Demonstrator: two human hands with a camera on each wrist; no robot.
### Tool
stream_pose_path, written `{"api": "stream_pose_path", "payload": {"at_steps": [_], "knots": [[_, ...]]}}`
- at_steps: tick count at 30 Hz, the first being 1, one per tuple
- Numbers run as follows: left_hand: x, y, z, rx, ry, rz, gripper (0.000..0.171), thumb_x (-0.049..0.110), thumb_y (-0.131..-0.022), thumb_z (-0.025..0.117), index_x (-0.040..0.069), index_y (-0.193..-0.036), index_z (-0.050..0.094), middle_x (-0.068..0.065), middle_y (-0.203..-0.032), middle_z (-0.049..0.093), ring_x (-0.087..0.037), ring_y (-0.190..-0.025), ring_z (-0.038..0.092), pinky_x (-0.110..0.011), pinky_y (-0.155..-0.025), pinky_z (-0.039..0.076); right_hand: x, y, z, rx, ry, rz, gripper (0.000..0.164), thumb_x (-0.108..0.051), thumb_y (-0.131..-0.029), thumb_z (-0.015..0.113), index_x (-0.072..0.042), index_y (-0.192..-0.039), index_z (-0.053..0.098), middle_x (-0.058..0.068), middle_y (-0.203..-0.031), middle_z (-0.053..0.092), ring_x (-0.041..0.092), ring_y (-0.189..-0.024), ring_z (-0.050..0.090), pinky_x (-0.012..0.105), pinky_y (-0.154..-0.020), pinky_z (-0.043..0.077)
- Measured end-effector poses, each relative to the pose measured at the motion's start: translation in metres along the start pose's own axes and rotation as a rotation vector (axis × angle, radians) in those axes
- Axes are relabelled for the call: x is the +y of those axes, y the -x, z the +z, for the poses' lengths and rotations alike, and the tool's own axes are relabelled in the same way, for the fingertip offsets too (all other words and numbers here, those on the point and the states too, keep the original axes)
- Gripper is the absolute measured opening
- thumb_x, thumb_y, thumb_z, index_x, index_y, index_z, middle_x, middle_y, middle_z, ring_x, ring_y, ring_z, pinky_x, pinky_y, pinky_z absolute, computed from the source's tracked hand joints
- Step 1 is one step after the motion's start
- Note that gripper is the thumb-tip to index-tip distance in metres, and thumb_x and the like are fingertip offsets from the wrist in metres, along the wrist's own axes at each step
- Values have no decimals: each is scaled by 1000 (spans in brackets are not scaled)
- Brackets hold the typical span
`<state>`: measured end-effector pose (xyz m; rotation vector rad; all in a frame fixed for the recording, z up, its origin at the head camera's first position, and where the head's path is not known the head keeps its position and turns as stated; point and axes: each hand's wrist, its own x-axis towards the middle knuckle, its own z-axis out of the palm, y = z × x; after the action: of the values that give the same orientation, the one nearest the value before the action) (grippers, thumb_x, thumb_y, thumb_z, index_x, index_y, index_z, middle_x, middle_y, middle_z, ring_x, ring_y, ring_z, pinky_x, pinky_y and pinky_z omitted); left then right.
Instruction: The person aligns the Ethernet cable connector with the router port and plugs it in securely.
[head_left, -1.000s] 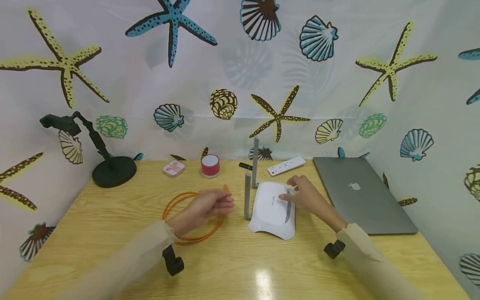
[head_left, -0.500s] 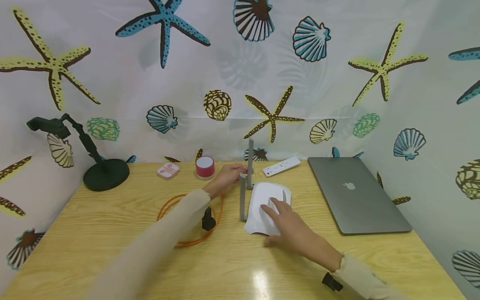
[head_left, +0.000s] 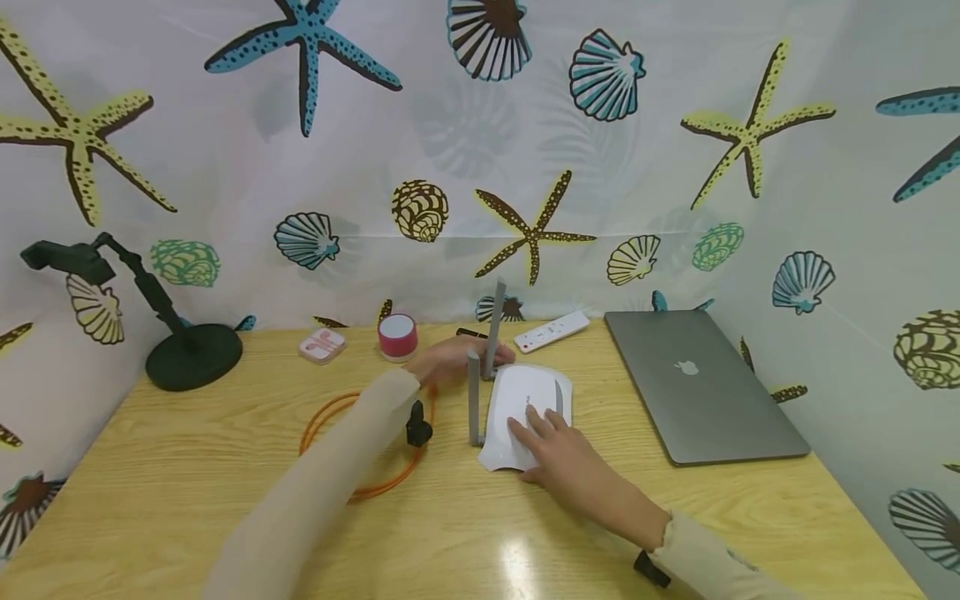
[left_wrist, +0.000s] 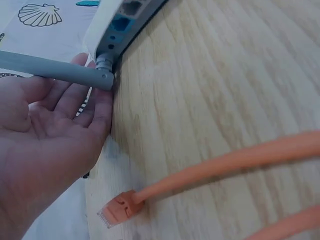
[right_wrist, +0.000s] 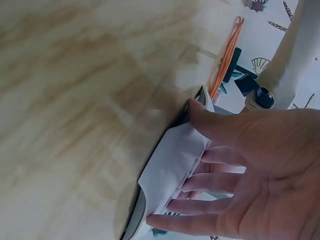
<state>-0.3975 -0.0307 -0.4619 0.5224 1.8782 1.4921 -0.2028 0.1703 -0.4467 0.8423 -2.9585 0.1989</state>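
Note:
A white router (head_left: 513, 429) with two upright grey antennas lies on the wooden table. My right hand (head_left: 573, 467) rests on top of it with fingers spread; in the right wrist view the thumb (right_wrist: 215, 122) is at the router's edge. My left hand (head_left: 450, 358) is behind the far antenna (head_left: 495, 321), its fingers reaching past it. In the left wrist view this antenna (left_wrist: 60, 70) crosses in front of the thumb and fingers, hiding the thumb tip; the router's ports (left_wrist: 122, 22) show above. A coiled orange network cable (head_left: 330, 410) lies under the left forearm, its plug (left_wrist: 120, 209) loose.
Behind stand a pink-and-white round container (head_left: 397, 337), a pink earphone case (head_left: 322, 345), a small black stick (head_left: 471, 333) and a white remote (head_left: 551, 332). A closed grey laptop (head_left: 701, 392) lies right, a dark desk lamp (head_left: 193, 357) left.
My left hand has gone from above the cable to behind the far antenna, which now leans slightly. My right hand has shifted from the router's far right side to its near top.

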Motion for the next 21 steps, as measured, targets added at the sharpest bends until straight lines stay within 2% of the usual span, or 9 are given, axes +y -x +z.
{"api": "stream_pose_path", "payload": {"at_steps": [3, 6, 10, 14, 17, 21], "knots": [[1, 0, -3, -44, -8, -14, 39, 18, -104, 40, 2, -137, 54, -14, -144, 54, -28, -138, 46, -44, -119, 32, 0, 1, -2, -9, -9, -27, 67, -26, -82, 78, -8, -140, 50, 27, -142, 49, 51, -123, 52, 58, -89, 53], [3, 1, -4, -78, -19, -25, 40, 18, -106, 37, 0, -138, 52, -15, -145, 52, -29, -139, 44, -44, -119, 31, 4, 1, -6, -56, -43, -28, 66, -23, -83, 78, -8, -141, 49, 27, -145, 47, 52, -126, 49, 57, -97, 50], [6, 2, -3, -84, -77, -36, 39, 19, -106, 39, -1, -135, 55, -16, -141, 55, -28, -133, 50, -44, -115, 37, 13, 2, -14, -130, -111, 14, 66, -17, -83, 78, -11, -142, 50, 22, -149, 44, 48, -133, 44, 54, -105, 46], [9, 3, -2, -9, -219, -63, 31, 23, -101, 54, 8, -126, 65, -8, -126, 65, -20, -117, 58, -40, -105, 46, 22, 2, -21, -175, -134, 38, 67, -9, -81, 79, -13, -142, 51, 19, -151, 44, 43, -138, 42, 53, -107, 44], [10, 6, 0, 46, -307, -61, 27, 24, -95, 65, 12, -118, 69, -5, -114, 70, -16, -107, 59, -36, -100, 46, 25, 2, -22, -197, -99, 21, 71, -5, -80, 79, -13, -143, 49, 19, -152, 42, 43, -138, 42, 55, -105, 45], [11, 10, 2, 87, -331, -26, 28, 22, -91, 70, 8, -115, 70, -8, -108, 71, -18, -102, 58, -35, -96, 45, 29, 1, -21, -198, -65, -13, 74, -4, -78, 80, -11, -144, 47, 19, -152, 42, 43, -138, 42, 56, -103, 46]]}}
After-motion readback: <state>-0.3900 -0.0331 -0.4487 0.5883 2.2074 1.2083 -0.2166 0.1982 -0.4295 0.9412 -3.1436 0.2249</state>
